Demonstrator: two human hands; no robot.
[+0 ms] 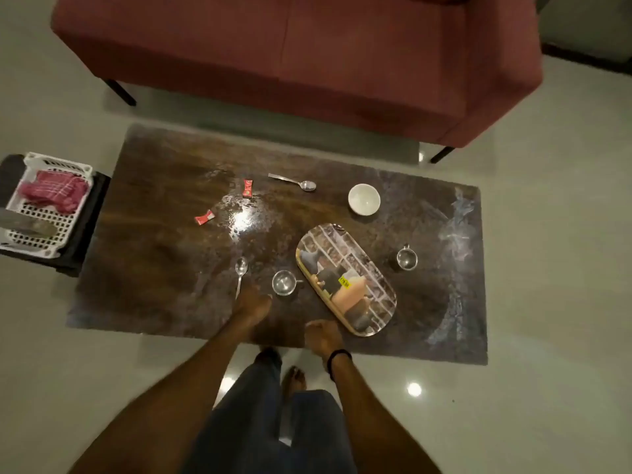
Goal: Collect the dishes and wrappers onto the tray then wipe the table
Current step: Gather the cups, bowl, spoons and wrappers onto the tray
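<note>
Head view: collecting has hardly begun, I judge; the tray (345, 278) on the desk (154, 268) is bare. Left hand (251, 304), fingers loosely apart, touches a spoon (240, 273); right hand (323, 335), half-curled, holds nothing. Next: pinch the handle, lift it onto the tray.

glossy stone table (393, 206), metal spoons (241, 268)

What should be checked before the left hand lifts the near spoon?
1. Left hand at the near spoon handle: ok.
2. Fingers closed on the handle: cannot tell, blurred.
3. Tray has room for it: ok, nothing on it.
4. Right hand free, beside the tray's near end: ok.
5. Glass cup between spoon and tray: not ok, go over it.
6. Cloth ready in the basket: ok.
</note>
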